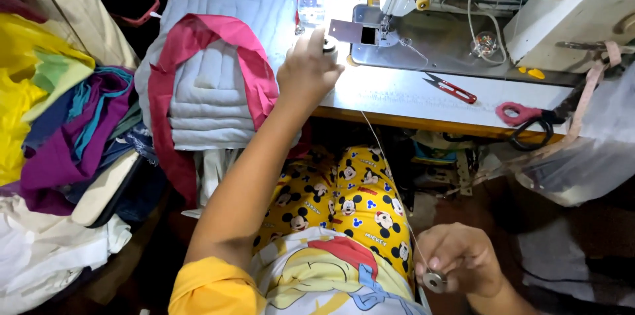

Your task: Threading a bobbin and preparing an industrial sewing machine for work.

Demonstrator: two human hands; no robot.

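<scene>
One left hand [307, 71], raised to the edge of the sewing table [397, 93], fingers curled shut around a small dark object [329, 45], mostly hidden, kind not determinable. One right hand [463, 259], low beside the lap, fingers pinched closed on one round metal bobbin [434, 280]. One thin thread [383, 163], stretched from the bobbin up toward the left hand. One white industrial sewing machine [529, 4] on the table, with one metal plate [430, 44] beneath the needle. One pair of red thread snips [451, 88], lying on the table just right of the left hand, apart from it. One pair of scissors [529, 120] with one pink and one black handle loop, at the table's front edge, well right of the snips. Two small yellow pieces [532, 73] near the machine base. One grey quilted pad [218, 57] with pink binding [198, 44], draped over the table's left end, touching the left hand's wrist side. One heap of mixed fabrics [59, 123] at far left: yellow, green, purple, blue, white. One pair of yellow cartoon-print trousers [337, 196] on the lap. One yellow sleeve [211, 288] on the left arm.
</scene>
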